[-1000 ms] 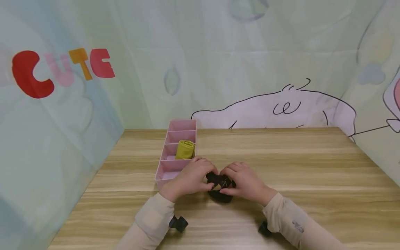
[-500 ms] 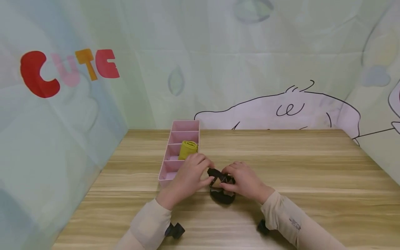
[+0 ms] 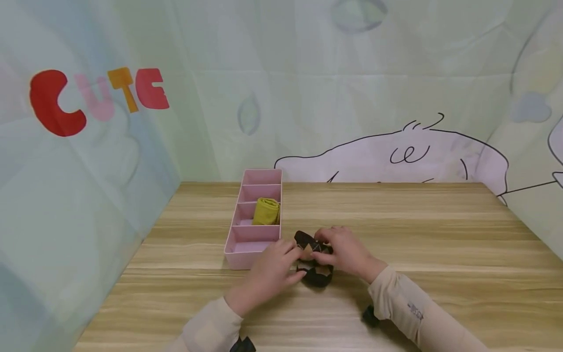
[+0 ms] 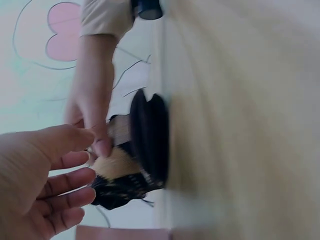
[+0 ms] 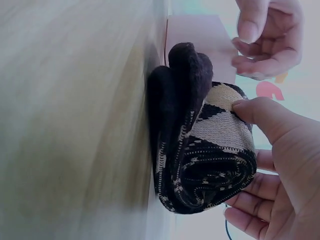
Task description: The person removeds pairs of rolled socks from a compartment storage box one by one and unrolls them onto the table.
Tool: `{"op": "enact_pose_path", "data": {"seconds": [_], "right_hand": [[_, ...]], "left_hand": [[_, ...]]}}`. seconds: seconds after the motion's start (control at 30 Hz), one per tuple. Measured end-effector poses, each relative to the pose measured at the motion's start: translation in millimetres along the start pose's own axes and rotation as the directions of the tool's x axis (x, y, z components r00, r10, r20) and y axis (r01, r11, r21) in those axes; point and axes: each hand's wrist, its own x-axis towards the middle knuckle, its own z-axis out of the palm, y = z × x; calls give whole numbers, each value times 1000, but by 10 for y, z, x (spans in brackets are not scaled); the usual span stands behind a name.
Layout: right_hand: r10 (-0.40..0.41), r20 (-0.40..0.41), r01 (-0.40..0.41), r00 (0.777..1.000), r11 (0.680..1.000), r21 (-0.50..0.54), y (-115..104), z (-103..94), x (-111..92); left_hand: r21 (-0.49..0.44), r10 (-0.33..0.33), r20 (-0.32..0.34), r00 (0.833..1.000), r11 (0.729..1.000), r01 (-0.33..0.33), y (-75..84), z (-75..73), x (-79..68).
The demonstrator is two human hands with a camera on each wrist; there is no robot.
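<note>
Thumb and fingers of the right hand [image 3: 348,251] pinch a rolled sock bundle [image 5: 220,127], the thumb set on its diamond pattern and the fingers on the opposite side. The bundle is knitted in black with tan and grey diamonds; at one end, seen in the right wrist view, its layers form a spiral, while a plain black folded part lies next to the tabletop [image 3: 409,225]. The left hand [image 3: 267,271] is just beside the bundle, thumb extended and fingers loosely bent, holding nothing; the right wrist view shows it apart from the knit. Near the left hand, on the person's left, stands a long pink box [image 3: 241,261] divided into four compartments in a row. A yellow rolled cloth [image 3: 266,211] occupies the second compartment from the near end, against its right wall. Pale sleeves [image 3: 409,303] cover both forearms, with a small black device [image 3: 370,316] at each wrist. Behind the wood-grain tabletop hangs a pale printed backdrop [image 3: 211,122], bearing the coloured letters "CUTE" [image 3: 39,102] at left and a black-outlined figure [image 3: 365,151] towards the right.
</note>
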Motion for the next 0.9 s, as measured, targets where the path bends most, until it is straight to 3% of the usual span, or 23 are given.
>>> {"op": "enact_pose_path", "data": {"seconds": [0.23,0.57,0.9], "right_hand": [[48,27,-49,998,998,40,9,-13,4],[80,51,-82,996,996,34,21,-16,23],[58,45,-59,997,997,39,80,-19,58]], "left_hand": [[10,-30,70,997,1000,30,85,91,-45],[66,-17,49,999,998,14,123,254,-135],[31,5,37,999,999,-6,99,335,-167]]}}
